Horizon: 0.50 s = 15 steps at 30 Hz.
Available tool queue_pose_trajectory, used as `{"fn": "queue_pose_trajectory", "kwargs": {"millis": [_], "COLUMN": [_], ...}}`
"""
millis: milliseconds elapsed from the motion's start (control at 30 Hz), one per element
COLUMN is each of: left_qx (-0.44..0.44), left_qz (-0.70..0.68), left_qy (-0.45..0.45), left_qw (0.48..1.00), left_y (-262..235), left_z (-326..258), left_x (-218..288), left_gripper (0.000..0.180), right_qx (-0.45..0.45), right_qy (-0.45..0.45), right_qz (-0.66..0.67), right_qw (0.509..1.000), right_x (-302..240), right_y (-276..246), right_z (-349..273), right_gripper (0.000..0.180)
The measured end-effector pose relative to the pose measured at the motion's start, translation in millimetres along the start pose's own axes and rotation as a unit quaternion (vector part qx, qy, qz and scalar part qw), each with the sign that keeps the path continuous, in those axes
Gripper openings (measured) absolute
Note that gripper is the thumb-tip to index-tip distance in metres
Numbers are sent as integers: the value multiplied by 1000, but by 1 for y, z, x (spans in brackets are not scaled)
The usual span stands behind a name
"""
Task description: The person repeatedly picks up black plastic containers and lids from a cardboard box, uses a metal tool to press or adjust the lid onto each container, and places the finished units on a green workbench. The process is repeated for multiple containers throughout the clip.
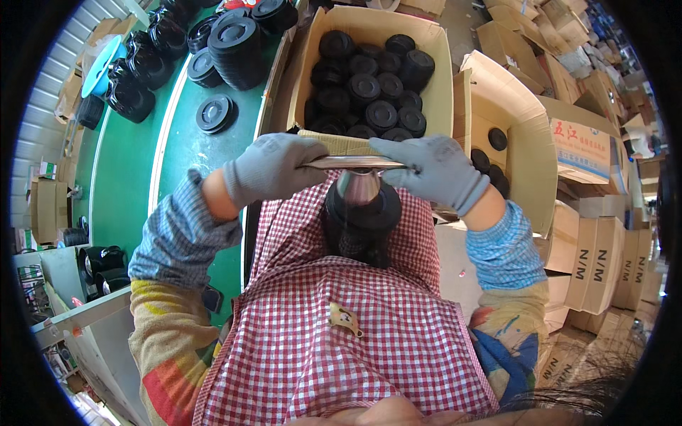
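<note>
In grey gloves, my left hand and my right hand grip opposite ends of a thin, shiny metal disc, seen nearly edge-on. Fingers and thumbs are closed on its rim. Just under the disc is a shiny metal cone; I cannot tell whether the two are one piece. Below the cone, a stack of black round lids stands against the red checked apron over my lap. The cone covers part of the top lid.
An open cardboard box full of black lids stands ahead. Another open box with a few lids is right. On the left, a green workbench carries stacked lids, one low lid pile and glossy black pots.
</note>
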<state>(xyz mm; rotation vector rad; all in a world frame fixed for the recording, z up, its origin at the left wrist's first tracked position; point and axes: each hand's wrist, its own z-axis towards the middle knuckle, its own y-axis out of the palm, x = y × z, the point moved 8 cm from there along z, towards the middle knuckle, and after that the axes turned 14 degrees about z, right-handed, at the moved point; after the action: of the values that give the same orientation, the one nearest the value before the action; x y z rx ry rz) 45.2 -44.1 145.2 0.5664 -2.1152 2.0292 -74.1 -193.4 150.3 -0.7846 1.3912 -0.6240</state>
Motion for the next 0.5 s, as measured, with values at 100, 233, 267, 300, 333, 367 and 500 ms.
{"fn": "queue_pose_trajectory", "kwargs": {"millis": [100, 233, 267, 300, 333, 367, 500], "left_qx": [-24, 10, 15, 20, 6, -25, -97], "left_qz": [-9, 23, 49, 77, 94, 98, 75], "left_qy": [26, 58, 69, 77, 83, 71, 78], "left_qw": [999, 998, 996, 994, 992, 992, 989], "left_y": [29, 41, 38, 36, 41, 45, 53], "left_z": [19, 27, 33, 37, 41, 42, 42], "left_x": [-2, -2, 0, 1, -3, -4, 4], "left_gripper": [31, 28, 29, 29, 33, 34, 37], "right_qx": [28, 31, 68, 36, 3, -29, -218], "right_qy": [8, 102, 59, 86, 110, 133, 149], "right_qz": [49, 66, 51, 35, 20, 5, 3], "right_qw": [998, 992, 995, 995, 994, 991, 964], "right_x": [15, 23, 18, 13, 4, -1, -3], "right_y": [14, 37, 38, 42, 42, 41, 38], "right_z": [-29, -42, -46, -48, -47, -46, -44], "right_gripper": [54, 51, 53, 55, 57, 59, 61]}}
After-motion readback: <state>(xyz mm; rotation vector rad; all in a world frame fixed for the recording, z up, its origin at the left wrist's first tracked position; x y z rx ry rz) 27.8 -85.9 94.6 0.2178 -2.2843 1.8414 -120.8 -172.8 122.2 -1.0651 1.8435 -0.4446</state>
